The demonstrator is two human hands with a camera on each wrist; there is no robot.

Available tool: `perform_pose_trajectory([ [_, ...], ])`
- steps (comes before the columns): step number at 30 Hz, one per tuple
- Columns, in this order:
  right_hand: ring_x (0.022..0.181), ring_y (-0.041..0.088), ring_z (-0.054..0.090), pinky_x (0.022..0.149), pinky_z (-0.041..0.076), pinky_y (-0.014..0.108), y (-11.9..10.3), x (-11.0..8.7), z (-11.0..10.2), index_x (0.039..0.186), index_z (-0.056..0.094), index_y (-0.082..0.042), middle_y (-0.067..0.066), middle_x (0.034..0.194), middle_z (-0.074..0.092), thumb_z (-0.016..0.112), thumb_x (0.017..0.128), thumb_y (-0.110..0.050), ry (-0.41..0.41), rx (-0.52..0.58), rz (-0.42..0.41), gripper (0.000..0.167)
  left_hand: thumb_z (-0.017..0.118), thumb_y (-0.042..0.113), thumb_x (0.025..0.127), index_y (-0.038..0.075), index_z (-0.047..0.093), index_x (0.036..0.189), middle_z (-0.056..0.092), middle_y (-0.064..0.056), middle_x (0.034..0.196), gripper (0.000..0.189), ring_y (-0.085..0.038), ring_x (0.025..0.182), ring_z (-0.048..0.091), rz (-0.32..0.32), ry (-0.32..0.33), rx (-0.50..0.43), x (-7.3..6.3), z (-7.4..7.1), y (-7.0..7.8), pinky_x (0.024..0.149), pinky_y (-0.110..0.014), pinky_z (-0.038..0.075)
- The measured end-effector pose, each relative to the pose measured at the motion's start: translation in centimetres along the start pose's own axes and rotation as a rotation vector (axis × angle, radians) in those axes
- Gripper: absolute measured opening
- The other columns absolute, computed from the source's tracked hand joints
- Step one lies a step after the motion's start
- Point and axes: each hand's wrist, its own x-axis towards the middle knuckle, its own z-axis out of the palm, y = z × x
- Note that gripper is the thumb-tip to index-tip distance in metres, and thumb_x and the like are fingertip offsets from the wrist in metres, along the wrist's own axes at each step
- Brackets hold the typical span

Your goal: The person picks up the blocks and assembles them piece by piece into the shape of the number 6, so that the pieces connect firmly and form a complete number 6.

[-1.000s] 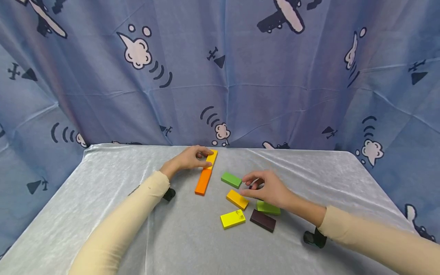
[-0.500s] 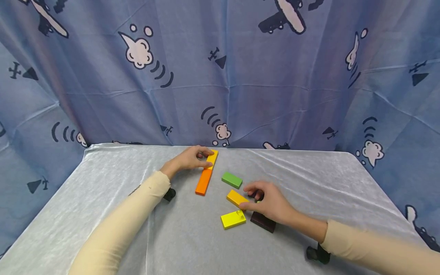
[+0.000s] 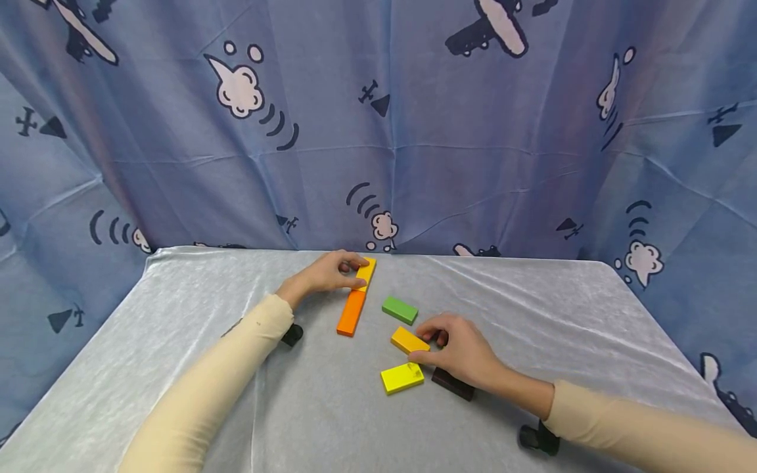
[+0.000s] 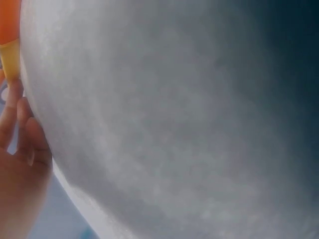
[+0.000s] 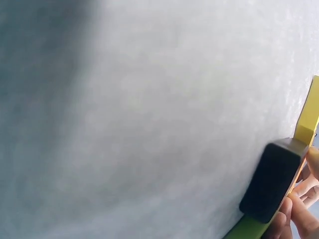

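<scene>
At the far middle of the table, my left hand (image 3: 327, 271) pinches a golden-yellow block (image 3: 369, 269) between thumb and fingers. That block lies end to end with an orange block (image 3: 351, 314), forming one strip. My right hand (image 3: 464, 349) has its thumb and index finger around the near right end of an amber block (image 3: 407, 339). Under that palm is a dark brown block (image 3: 452, 383), partly covered. A light green block (image 5: 246, 230) shows beside the dark one in the right wrist view; the hand hides it in the head view.
A green block (image 3: 399, 310) lies behind the amber one, and a bright yellow block (image 3: 401, 378) lies in front of it. Pale grey cloth covers the table (image 3: 319, 407). A blue patterned curtain (image 3: 319, 131) hangs behind and at both sides.
My right hand has come down and toward me from near the green block to the amber block, covering the light green block. The left hand stays on the golden-yellow block.
</scene>
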Motion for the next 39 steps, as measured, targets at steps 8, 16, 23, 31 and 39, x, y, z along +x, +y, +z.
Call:
perform_pose_trajectory([
  [8, 0.073, 0.013, 0.053, 0.066, 0.044, 0.032, -0.5, 0.2, 0.0, 0.093, 0.079, -0.018, -0.010, 0.082, 0.062, 0.094, 0.072, -0.034, 0.012, -0.052, 0.050, 0.030, 0.077, 0.027, 0.094, 0.009, 0.063, 0.139, 0.061, -0.011, 0.131, 0.051, -0.029, 0.118, 0.056, 0.003, -0.001, 0.017, 0.1, 0.0, 0.2, 0.100, -0.042, 0.046],
  [16, 0.070, 0.012, 0.053, 0.063, 0.043, 0.031, -0.7, 0.3, 0.2, 0.093, 0.079, -0.018, -0.011, 0.080, 0.062, 0.094, 0.072, -0.029, 0.016, -0.046, 0.060, 0.027, 0.077, 0.027, 0.093, 0.009, 0.063, 0.139, 0.062, -0.010, 0.131, 0.051, -0.029, 0.118, 0.056, 0.012, 0.001, 0.023, 0.1, 0.0, 0.0, 0.100, -0.042, 0.046],
  [23, 0.069, 0.012, 0.052, 0.061, 0.043, 0.029, -0.7, 0.3, 0.1, 0.093, 0.079, -0.017, -0.009, 0.080, 0.062, 0.094, 0.073, -0.023, 0.019, -0.030, 0.046, 0.025, 0.078, 0.027, 0.093, 0.010, 0.063, 0.138, 0.062, -0.010, 0.131, 0.051, -0.029, 0.118, 0.056, 0.012, 0.000, 0.019, 0.1, 0.0, 0.0, 0.099, -0.042, 0.047],
  [31, 0.068, 0.014, 0.050, 0.059, 0.042, 0.028, -0.2, 0.8, 0.0, 0.095, 0.078, -0.013, -0.005, 0.080, 0.061, 0.091, 0.077, -0.015, -0.004, 0.023, -0.051, 0.023, 0.078, 0.027, 0.093, 0.010, 0.064, 0.138, 0.062, -0.009, 0.131, 0.050, -0.029, 0.118, 0.056, -0.004, 0.007, 0.020, 0.2, 0.1, -0.1, 0.100, -0.041, 0.046],
  [39, 0.068, 0.015, 0.052, 0.058, 0.043, 0.027, -0.1, 2.1, -0.1, 0.101, 0.078, -0.009, -0.004, 0.081, 0.061, 0.087, 0.080, -0.013, -0.091, 0.066, -0.119, 0.023, 0.078, 0.027, 0.092, 0.011, 0.064, 0.138, 0.062, -0.008, 0.131, 0.050, -0.028, 0.117, 0.056, -0.012, 0.008, 0.013, 0.3, 0.2, -0.1, 0.098, -0.040, 0.047],
])
